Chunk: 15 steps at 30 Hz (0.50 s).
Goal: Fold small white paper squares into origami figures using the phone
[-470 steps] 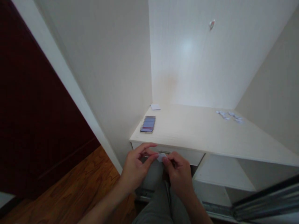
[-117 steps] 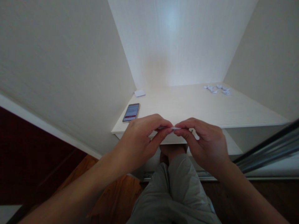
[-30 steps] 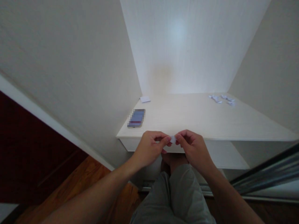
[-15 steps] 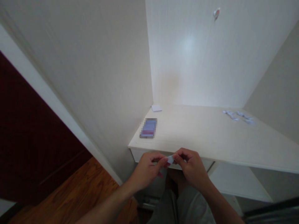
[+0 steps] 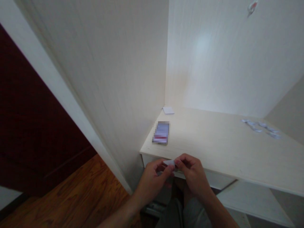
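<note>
A small piece of folded white paper (image 5: 169,162) is pinched between my two hands, just in front of the desk's front edge. My left hand (image 5: 155,174) is closed on its left part, thumb on top. With thumb and forefinger, my right hand (image 5: 190,167) grips its right end. My fingers cover much of the paper, so its full shape is hidden. Beyond my hands, a phone-like flat object (image 5: 161,133), blurred by pixels, lies on the white desk (image 5: 204,139).
A white paper square (image 5: 168,110) lies in the desk's back left corner. Several small white paper pieces (image 5: 261,126) lie at the back right. A tall side panel (image 5: 118,79) rises on the left. Below the desk are a drawer front (image 5: 216,179) and an open shelf (image 5: 254,196).
The view has turned left, so the desk and its objects sit further right. My fingers have shifted on the paper, and more of it shows above my left thumb.
</note>
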Available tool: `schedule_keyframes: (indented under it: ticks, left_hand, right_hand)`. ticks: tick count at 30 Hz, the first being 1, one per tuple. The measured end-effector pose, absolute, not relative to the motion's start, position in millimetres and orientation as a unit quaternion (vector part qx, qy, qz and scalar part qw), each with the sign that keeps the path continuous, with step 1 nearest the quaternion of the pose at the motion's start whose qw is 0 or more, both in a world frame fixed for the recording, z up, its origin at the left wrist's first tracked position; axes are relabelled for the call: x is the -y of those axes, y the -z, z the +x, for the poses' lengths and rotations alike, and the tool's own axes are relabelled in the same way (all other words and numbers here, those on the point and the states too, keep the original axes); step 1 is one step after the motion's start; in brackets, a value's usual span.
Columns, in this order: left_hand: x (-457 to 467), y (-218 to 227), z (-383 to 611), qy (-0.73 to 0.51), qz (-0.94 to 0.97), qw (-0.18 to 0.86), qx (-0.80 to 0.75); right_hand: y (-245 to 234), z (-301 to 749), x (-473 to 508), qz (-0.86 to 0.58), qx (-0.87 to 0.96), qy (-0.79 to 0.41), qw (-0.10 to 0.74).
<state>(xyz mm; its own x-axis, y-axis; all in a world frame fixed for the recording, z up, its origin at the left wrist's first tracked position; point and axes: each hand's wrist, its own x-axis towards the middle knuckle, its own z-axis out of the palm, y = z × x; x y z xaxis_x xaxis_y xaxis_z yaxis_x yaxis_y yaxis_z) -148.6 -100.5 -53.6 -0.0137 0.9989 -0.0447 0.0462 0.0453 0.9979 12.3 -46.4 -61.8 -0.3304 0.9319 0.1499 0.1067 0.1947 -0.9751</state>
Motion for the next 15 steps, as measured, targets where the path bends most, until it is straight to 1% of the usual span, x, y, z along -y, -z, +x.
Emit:
schedule_keyframes:
  ticks: [4, 9, 12, 15]
  left_hand:
    - [93.0, 46.8, -152.2, -0.499, 0.476, 0.493, -0.53]
    - [90.7, 47.9, -158.2, -0.53, 0.439, 0.48, -0.545]
    - [89.7, 49.6, -161.3, -0.536, 0.452, 0.462, -0.543]
    - [85.4, 46.4, -164.2, -0.531, 0.472, 0.439, -0.55]
  right_hand:
    - [53.0, 2.1, 38.3, -0.377, 0.655, -0.506, 0.416]
    - [43.7, -9.8, 31.1, -0.351, 0.68, -0.494, 0.413]
    - [41.2, -11.4, 29.1, -0.345, 0.7, -0.476, 0.406]
    - [37.7, -8.5, 20.4, -0.342, 0.734, -0.445, 0.381]
